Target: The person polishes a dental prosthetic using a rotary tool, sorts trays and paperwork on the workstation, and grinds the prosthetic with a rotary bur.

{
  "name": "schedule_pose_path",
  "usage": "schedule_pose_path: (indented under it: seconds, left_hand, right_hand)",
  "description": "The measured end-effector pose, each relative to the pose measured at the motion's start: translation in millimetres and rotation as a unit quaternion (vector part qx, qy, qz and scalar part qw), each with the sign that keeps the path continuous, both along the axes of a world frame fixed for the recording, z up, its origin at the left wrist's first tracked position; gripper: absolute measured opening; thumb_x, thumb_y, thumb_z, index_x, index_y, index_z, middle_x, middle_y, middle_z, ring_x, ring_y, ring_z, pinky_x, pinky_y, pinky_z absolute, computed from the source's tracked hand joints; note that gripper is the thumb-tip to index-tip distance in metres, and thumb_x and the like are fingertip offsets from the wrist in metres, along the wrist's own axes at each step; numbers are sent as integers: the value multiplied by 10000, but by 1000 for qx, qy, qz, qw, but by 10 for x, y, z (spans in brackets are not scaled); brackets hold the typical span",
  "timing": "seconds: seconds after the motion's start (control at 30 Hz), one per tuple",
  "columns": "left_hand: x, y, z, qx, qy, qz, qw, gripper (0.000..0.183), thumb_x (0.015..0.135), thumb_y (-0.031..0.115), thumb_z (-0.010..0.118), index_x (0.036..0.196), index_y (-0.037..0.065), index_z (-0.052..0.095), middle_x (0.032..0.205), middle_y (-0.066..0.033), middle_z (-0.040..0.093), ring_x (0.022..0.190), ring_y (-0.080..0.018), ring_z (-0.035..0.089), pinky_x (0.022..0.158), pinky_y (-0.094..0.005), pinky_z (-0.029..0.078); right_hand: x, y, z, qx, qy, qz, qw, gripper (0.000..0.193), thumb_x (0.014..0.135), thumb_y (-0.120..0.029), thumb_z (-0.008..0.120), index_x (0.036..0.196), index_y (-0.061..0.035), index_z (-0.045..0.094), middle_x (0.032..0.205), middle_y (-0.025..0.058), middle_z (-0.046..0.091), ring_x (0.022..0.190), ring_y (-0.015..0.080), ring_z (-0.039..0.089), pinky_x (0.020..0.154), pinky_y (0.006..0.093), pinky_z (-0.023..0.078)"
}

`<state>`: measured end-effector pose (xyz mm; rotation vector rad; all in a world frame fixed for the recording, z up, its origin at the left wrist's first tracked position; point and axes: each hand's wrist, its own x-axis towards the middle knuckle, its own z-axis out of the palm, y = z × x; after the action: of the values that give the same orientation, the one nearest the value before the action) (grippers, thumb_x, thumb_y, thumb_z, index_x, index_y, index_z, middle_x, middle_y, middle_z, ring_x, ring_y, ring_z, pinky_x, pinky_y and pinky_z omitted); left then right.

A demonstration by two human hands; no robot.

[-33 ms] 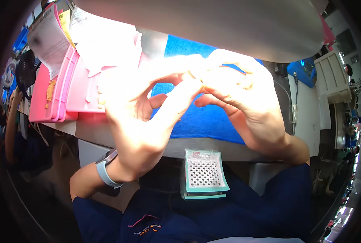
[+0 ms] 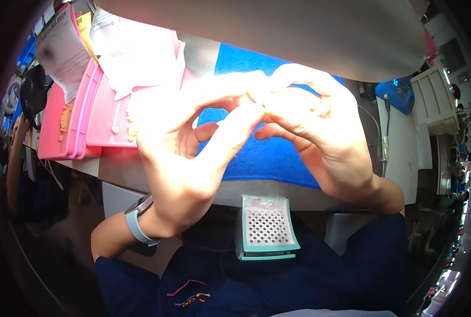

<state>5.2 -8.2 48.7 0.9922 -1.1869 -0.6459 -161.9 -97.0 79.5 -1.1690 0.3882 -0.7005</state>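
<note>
Grip: fingertips of left hand (image 2: 185, 153) and right hand (image 2: 320, 132) are pinched together; whatever is held is lost in glare.
Position: hands are raised over a blue mat (image 2: 270, 158) on the surface (image 2: 204, 50).
Below: a teal perforated tray (image 2: 267, 228) is rested on the lap.
Left: pink trays (image 2: 82, 113) are stacked under papers (image 2: 135, 50).

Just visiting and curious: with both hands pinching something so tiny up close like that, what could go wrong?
The piece between the left hand and right hand is washed out by glare, so it may be easy to fumble. If dropped, it could miss the blue mat and fall toward the lap, beside the perforated teal tray.
</note>
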Motion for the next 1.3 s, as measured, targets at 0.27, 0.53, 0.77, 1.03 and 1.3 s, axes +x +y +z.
schedule_pose_path:
  seconds: [0.27, 0.53, 0.77, 1.03, 1.3]
  left_hand:
    - [63, -71, -60, -19, -53, -11, 998, 313, 967, -12, 594, 1278, -50, 605, 1069, -149, 685, 739, -109, 589, 610, -227, 456]
    - [62, -45, -129, -32, -67, -2, 997, 314, 970, -39, 588, 1282, -50, 616, 1116, -156, 690, 761, -108, 596, 626, -218, 464]
    - [123, 55, -376, 9, -55, -41, 998, 268, 948, -54, 647, 1215, -29, 653, 1132, -157, 704, 884, -135, 673, 621, -223, 527]
    - [68, -17, -432, 165, 27, -103, 981, 225, 942, -4, 688, 1166, -28, 680, 1118, -132, 724, 906, -112, 680, 635, -218, 524]
    - [-8, 58, -437, 175, 51, -117, 976, 202, 950, 0, 680, 1149, -35, 685, 1083, -125, 727, 873, -113, 674, 624, -224, 529]
  right_hand:
    - [63, -20, -28, -20, 25, -7, 999, 308, 940, -32, 676, 1226, 12, 568, 1141, 147, 688, 1066, 216, 693, 863, 355, 608]
    - [38, -4, 30, -83, 66, -30, 994, 289, 903, 23, 698, 1180, 40, 617, 1073, 153, 701, 995, 201, 695, 874, 336, 585]
    - [-40, -29, -308, -231, 59, -28, 971, 298, 831, 140, 725, 1106, 61, 643, 1022, 149, 688, 951, 189, 685, 865, 312, 570]
    - [-178, -106, -593, -230, 127, -39, 964, 214, 858, 75, 741, 1059, 64, 669, 990, 123, 709, 932, 164, 703, 866, 285, 567]
    - [-278, -19, -561, -239, 128, -40, 962, 184, 849, 106, 725, 1021, 70, 672, 963, 129, 698, 920, 184, 700, 863, 307, 575]
